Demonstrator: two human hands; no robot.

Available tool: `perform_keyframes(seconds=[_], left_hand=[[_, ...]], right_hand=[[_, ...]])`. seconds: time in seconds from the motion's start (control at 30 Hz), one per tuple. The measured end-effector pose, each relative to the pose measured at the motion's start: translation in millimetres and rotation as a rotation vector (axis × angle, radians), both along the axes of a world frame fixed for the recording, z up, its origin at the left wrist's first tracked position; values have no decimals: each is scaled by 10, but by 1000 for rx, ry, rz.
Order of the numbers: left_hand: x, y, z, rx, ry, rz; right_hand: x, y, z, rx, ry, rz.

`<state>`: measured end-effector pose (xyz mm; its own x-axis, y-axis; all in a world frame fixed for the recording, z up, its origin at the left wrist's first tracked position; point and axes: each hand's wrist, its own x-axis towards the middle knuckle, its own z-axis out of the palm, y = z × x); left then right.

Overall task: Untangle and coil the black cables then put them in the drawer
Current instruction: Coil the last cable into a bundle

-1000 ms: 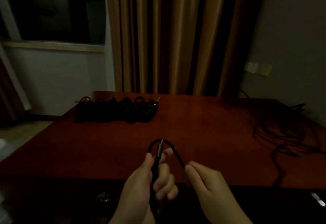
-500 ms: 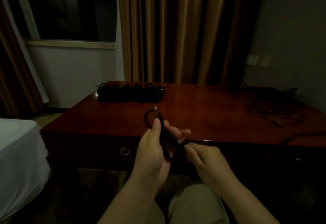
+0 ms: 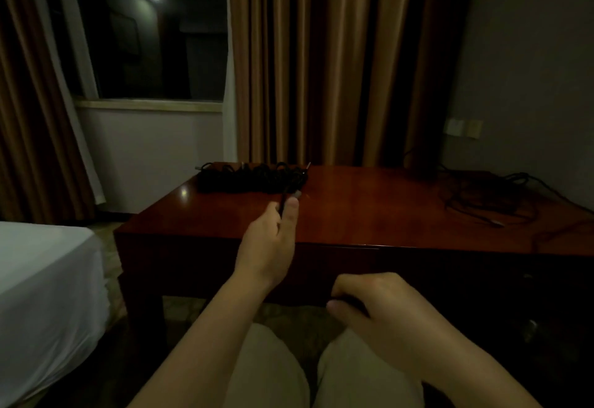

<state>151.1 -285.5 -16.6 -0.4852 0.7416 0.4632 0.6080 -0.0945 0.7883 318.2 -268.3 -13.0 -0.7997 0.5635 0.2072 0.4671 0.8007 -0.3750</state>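
Above the near edge of the table [image 3: 353, 214], head view: left hand [image 3: 270, 243] is raised, thumb and fingers pinching a thin black cable [image 3: 284, 203] close to its small metallic plug, which pokes out past the thumb tip. Only a short, thin, round stretch of the cable shows above the fingers; the rest is lost against the dark. Right hand [image 3: 379, 304] sits lower, in front of the table's dark front face, fingers curled, thumb tip pressed toward something dark; too dim to tell what, if anything, it holds. Both forearms bare, light trousers on the lap at the bottom.

Table is glossy reddish-brown wood, flat rectangular top with a bright reflection near the far left corner. Along the far edge toward the left lies a row of coiled black cables [image 3: 252, 177], bunched loops side by side, matte, a few metal plug tips sticking up. At the far right corner a loose tangle of black cables [image 3: 488, 198] sprawls in thin wandering loops, one strand trailing toward the right edge. Drawer front [image 3: 337, 266] under the near edge is closed and very dark.

Ribbed tan curtains [image 3: 321, 60] hang behind the table, dark window [image 3: 154, 37] to the left, white bed [image 3: 41, 279] at the left, pale wall switch plates [image 3: 463, 127] on the right wall.
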Motion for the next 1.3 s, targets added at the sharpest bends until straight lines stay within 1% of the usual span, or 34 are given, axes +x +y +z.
perform_keyframes(seconds=[0.03,0.1,0.13,0.2,0.27,0.37,0.4,0.43,0.5,0.57,0.63,0.7,0.8,0.87,0.93,0.97,1.07,1.17,1.3], left_hand=[[30,-49,-26,-86,-35,-84],[140,-136,-38,-200,-148,-244],[189,-164,-24,-256,-170,-310],[236,-192,-23,-348,-116,-445],[248,-215,-32,-404,-70,-574],[288,-236,-107,-459,52,-629],[317,-251,-136,-451,36,-632],[347,-272,-154,-432,-19,-639],[367,-316,-154,-378,-225,-657],[320,-339,-141,-263,-414,-651],[277,-336,-138,-144,-500,-656],[306,-312,-153,-57,-580,-705],[392,-271,-225,24,-756,-823],[413,-252,-303,48,-840,-907],[435,-252,-355,40,-895,-955],[449,-251,-381,33,-908,-966],[478,-258,-418,43,-881,-988],[467,-227,-401,84,-910,-961],[448,-175,-430,70,-932,-948]], right_hand=[[11,22,66,5,55,-11],[18,95,163,-10,166,-27],[28,134,187,-34,224,-26],[54,221,190,-50,304,-7],[98,281,174,-41,313,-10],[160,307,154,-60,376,-14],[171,314,158,-55,392,-5],[185,324,159,-48,397,5],[210,371,139,-41,424,9],[240,437,43,-55,510,-52],[232,452,-101,-150,589,-64],[173,427,-234,-262,630,-36],[63,400,-309,-366,641,-37],[24,366,-324,-533,616,0],[14,310,-291,-710,593,41],[17,290,-264,-743,586,40],[21,294,-196,-714,579,-17],[35,288,-209,-696,539,-62],[51,245,-278,-707,463,-17]])
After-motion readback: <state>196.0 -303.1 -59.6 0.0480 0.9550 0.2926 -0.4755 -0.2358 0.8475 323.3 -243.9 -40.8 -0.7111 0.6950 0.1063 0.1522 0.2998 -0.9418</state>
